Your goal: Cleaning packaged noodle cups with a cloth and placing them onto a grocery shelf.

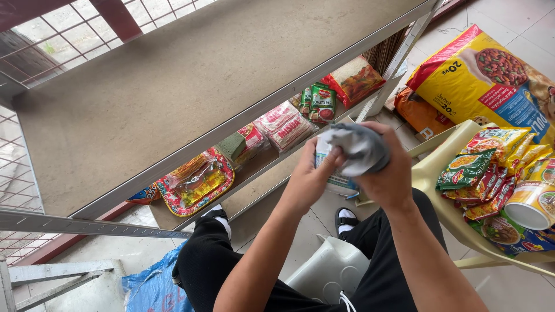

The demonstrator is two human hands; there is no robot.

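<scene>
My left hand [309, 179] grips a small white and teal packet [335, 184], mostly hidden behind my fingers. My right hand [388, 173] presses a crumpled grey cloth [358, 147] against the top of that packet. Both hands are held together in front of me, above my black-trousered knees and just before the front edge of a metal shelf unit. The bare grey top shelf [173, 86] fills the upper left of the view.
The lower shelf holds flat snack packs [196, 182], noodle packets [286, 127], green pouches [321, 103] and a red bag [354, 78]. A cream plastic chair [445, 173] to the right carries several snack packets and cups. A big yellow sack [491, 78] lies behind it.
</scene>
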